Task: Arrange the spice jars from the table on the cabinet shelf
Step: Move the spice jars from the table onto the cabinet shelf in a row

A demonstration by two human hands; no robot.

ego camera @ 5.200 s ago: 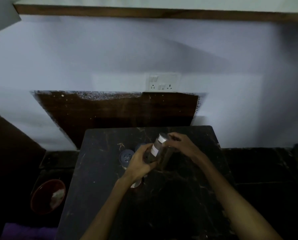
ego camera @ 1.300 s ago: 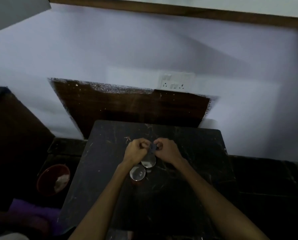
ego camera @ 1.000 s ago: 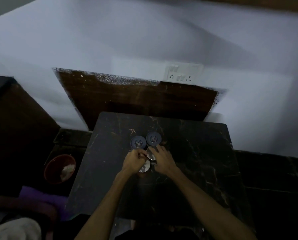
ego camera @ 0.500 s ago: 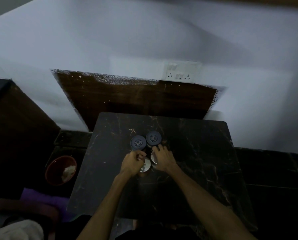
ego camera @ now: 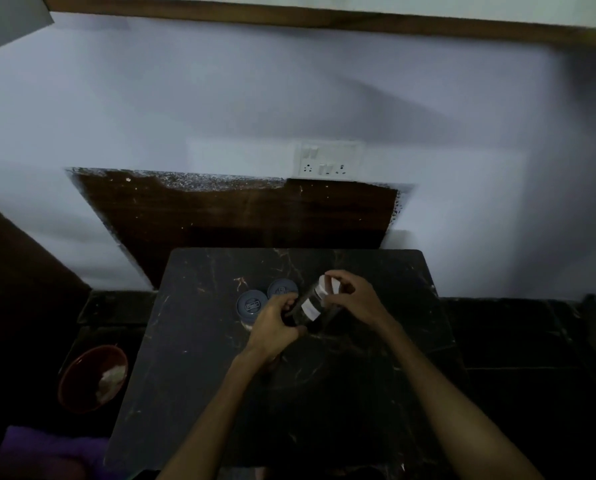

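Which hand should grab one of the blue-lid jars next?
Probably the left hand. It grips the bottom of the tilted jar right beside the two blue-lid jars. The right hand holds the jar's white cap end, farther from them, and could keep the jar alone.

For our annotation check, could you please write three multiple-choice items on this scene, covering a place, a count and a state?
1. Where is the red bowl?
A. on the table
B. on the floor left of the table
C. on a shelf

2. How many blue-lidded jars stand on the table?
A. two
B. four
C. none

3. How is the held jar oriented?
A. upright on the table
B. upside down
C. tilted, in both hands

Key: B, it sits beside the table's left edge; A, two blue lids show; C, left hand and right hand grip it slanted.
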